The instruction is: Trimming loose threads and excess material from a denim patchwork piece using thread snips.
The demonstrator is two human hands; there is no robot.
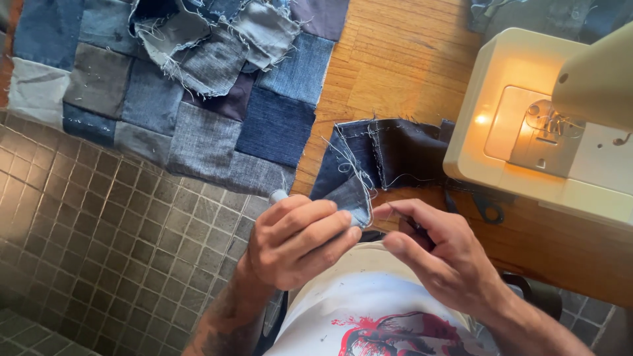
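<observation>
My left hand [300,238] grips the near corner of a strip of sewn denim squares [389,155] that lies across the wooden table edge, with loose white threads hanging off it. My right hand [435,254] is pinched right beside that corner, thumb and forefinger closed on something thin and dark; whether it is a thread or a small tool I cannot tell. Both hands sit close together above my lap, over a white shirt with a red print [382,316].
A cream sewing machine [547,125] with its lamp lit stands at the right on the wooden table [395,59]. A patchwork of denim squares [178,92] hangs off the table's left. Black scissor handles [488,209] lie under the machine's edge. Brown tiled floor [99,244] at left.
</observation>
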